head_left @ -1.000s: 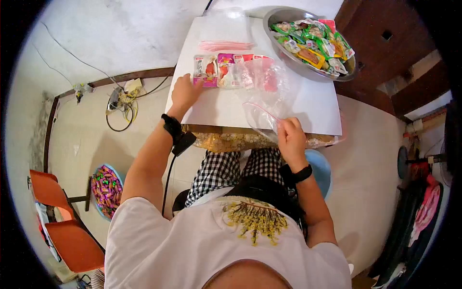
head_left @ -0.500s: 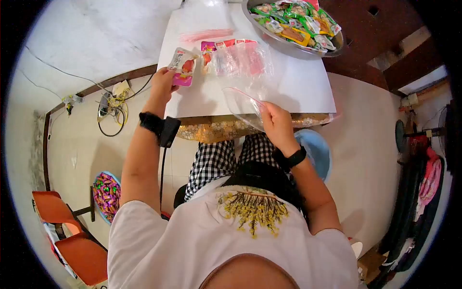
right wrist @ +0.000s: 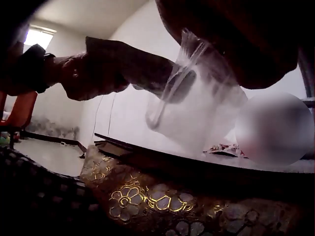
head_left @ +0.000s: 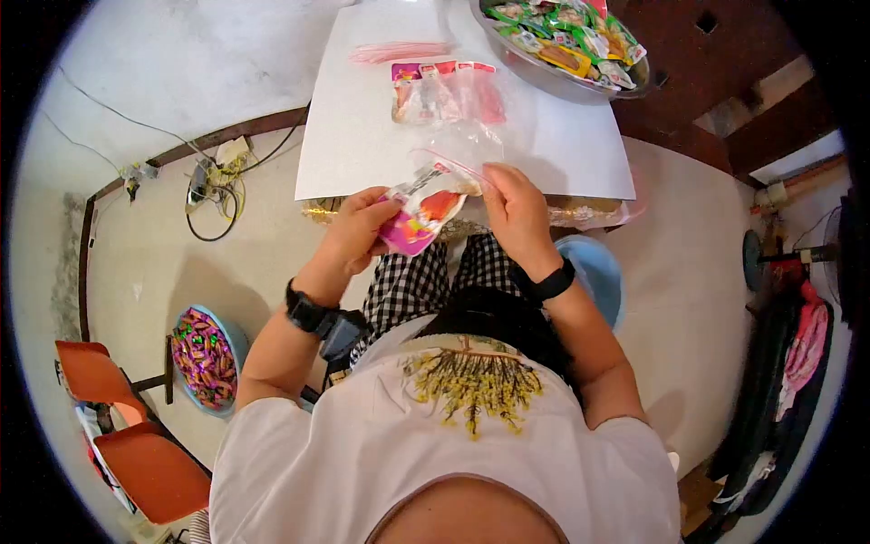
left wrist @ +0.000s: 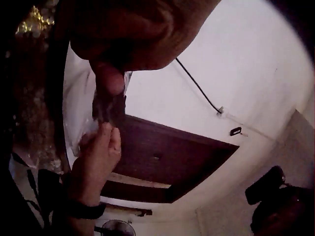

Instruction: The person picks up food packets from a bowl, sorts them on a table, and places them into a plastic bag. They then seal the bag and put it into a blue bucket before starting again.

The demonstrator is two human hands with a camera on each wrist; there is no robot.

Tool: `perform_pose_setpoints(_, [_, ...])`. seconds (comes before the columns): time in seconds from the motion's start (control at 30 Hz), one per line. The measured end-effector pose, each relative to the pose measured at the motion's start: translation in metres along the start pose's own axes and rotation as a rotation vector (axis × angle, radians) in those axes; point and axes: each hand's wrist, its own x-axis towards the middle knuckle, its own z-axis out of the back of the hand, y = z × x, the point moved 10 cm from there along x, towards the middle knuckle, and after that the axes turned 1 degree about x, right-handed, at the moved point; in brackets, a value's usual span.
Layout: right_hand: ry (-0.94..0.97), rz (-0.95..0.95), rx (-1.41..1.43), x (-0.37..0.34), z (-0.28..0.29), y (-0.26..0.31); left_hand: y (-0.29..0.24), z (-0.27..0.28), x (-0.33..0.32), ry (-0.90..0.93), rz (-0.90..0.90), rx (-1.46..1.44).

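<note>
My left hand (head_left: 361,227) grips a purple, white and red snack packet (head_left: 419,216) by its near end, just past the table's front edge. My right hand (head_left: 518,210) pinches the mouth of a clear zip bag (head_left: 471,143) with a pink seal line. In the right wrist view, the packet's far end (right wrist: 184,86) sits inside the mouth of the bag (right wrist: 182,130). A row of similar packets (head_left: 408,98) lies on the white table, its right part under clear plastic. From the left wrist, the packet (left wrist: 110,105) looks dark between both hands.
Zip bags with pink seals (head_left: 403,52) lie at the back of the table (head_left: 344,136). A metal basin (head_left: 634,86) of packed snacks stands back right. On the floor are a tub of purple-wrapped items (head_left: 204,358) at left and a blue tub (head_left: 598,281) at right.
My left hand picked up the leftmost packet from the row and brought it right and toward me to the bag's mouth. My right hand kept hold of the bag.
</note>
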Motion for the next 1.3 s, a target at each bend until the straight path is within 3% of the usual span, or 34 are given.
perform_pose_setpoints(0.07, [0.009, 0.030, -0.034, -0.001, 0.002, 0.009, 0.001, -0.022, 0.004, -0.023, 0.018, -0.038])
perform_pose_setpoints(0.1, [0.032, 0.015, -0.040, -0.002, 0.001, 0.011, 0.001, -0.035, 0.008, 0.081, -0.028, -0.065])
perform_pose_setpoints(0.2, [0.087, -0.012, -0.082, -0.003, 0.000, 0.015, 0.007, -0.062, 0.017, 0.120, -0.037, -0.048])
perform_pose_setpoints(0.33, [0.040, 0.031, -0.108, -0.008, 0.003, -0.005, 0.019, -0.076, 0.038, 0.053, -0.055, 0.078])
perform_pose_setpoints(0.4, [0.030, -0.137, 0.066, -0.011, 0.004, -0.040, 0.033, -0.074, 0.051, 0.005, -0.057, 0.195])
perform_pose_setpoints(0.43, [0.059, -0.289, 0.090, -0.009, 0.004, -0.040, 0.023, -0.081, 0.043, 0.076, -0.095, 0.200])
perform_pose_setpoints(0.47, [0.012, -0.042, -0.082, -0.005, 0.009, -0.031, 0.030, -0.082, 0.047, 0.076, -0.111, 0.223])
perform_pose_setpoints(0.5, [0.087, 0.043, -0.120, -0.004, 0.003, -0.025, 0.027, -0.087, 0.044, 0.115, -0.125, 0.232])
perform_pose_setpoints(0.53, [0.140, 0.128, -0.173, -0.003, -0.003, -0.014, 0.026, -0.081, 0.046, 0.032, -0.193, 0.209])
perform_pose_setpoints(0.67, [0.215, 0.154, -0.174, -0.008, -0.014, -0.002, 0.018, -0.060, 0.045, -0.301, -0.503, 0.070])
perform_pose_setpoints(0.7, [0.213, 0.133, -0.153, -0.008, -0.013, -0.004, 0.014, -0.059, 0.040, -0.381, -0.557, 0.206])
perform_pose_setpoints(0.8, [0.197, 0.063, -0.052, -0.012, -0.011, -0.011, 0.036, -0.076, 0.052, -0.174, -0.279, 0.018])
perform_pose_setpoints(0.87, [0.173, 0.066, -0.043, -0.014, -0.008, -0.012, 0.015, -0.075, 0.056, -0.333, -0.540, 0.528])
perform_pose_setpoints(0.93, [0.139, 0.123, -0.133, -0.016, -0.005, -0.001, 0.006, -0.086, 0.067, -0.347, -0.708, 0.875])
perform_pose_setpoints(1.03, [0.106, 0.059, -0.115, -0.020, 0.001, 0.005, -0.008, -0.107, 0.065, -0.347, -1.009, 1.261])
perform_pose_setpoints(1.07, [0.097, 0.079, -0.095, -0.021, 0.002, 0.010, -0.017, -0.106, 0.061, -0.287, -0.953, 1.345])
perform_pose_setpoints(1.2, [0.109, -0.040, -0.012, -0.020, 0.004, 0.005, -0.041, -0.099, 0.056, -0.117, -0.868, 0.867])
perform_pose_setpoints(1.3, [0.088, -0.036, 0.000, -0.018, 0.000, 0.005, -0.025, -0.077, 0.069, -0.032, -0.812, 0.431])
